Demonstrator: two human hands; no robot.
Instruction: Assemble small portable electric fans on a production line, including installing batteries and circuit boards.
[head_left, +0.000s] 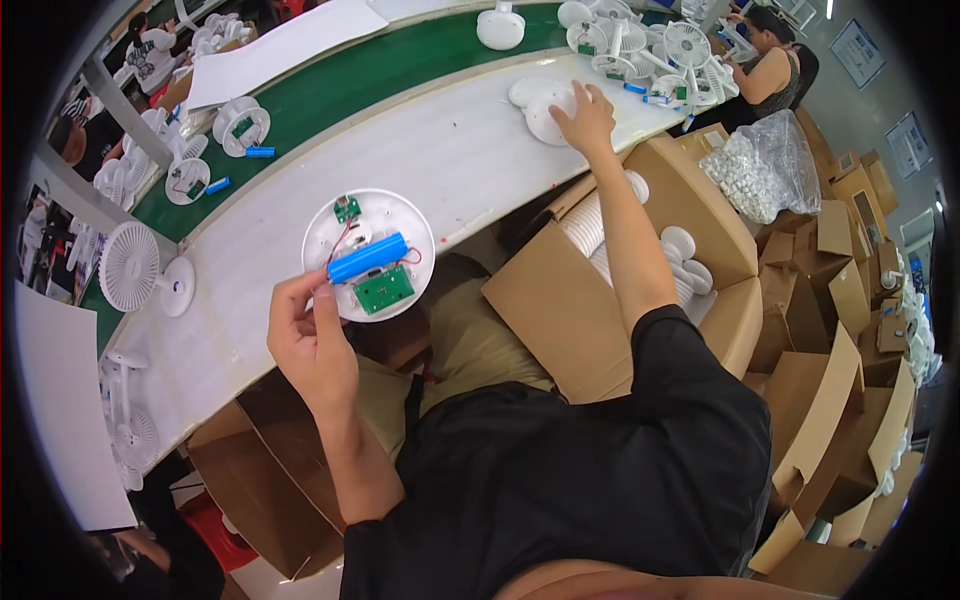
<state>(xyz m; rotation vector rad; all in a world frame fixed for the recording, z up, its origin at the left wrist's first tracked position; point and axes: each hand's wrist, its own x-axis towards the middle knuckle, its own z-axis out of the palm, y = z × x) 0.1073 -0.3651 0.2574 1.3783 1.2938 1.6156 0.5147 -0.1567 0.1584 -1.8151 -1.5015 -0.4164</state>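
A round white fan base point(415, 215) lies at the table's near edge, its inside facing up. In it show a large green circuit board point(385, 291), a small green board point(346, 208) and thin red wires. Over them lies a blue cylindrical battery point(368, 258). My left hand point(312, 340) is closed, thumb and fingertips pinched at the battery's left end beside the base's rim. Farther right, my right hand point(588, 122) is stretched out over several flat white discs point(548, 112). Its fingers are spread, and the fingertips touch or hover just above the discs; which, I cannot tell.
A green conveyor belt point(330, 118) runs behind the table, carrying fan parts. Assembled white fans point(690, 45) crowd the far right; another fan point(130, 268) stands left. An opened carton point(570, 300) holds white discs below my right arm. A person point(770, 65) sits far right.
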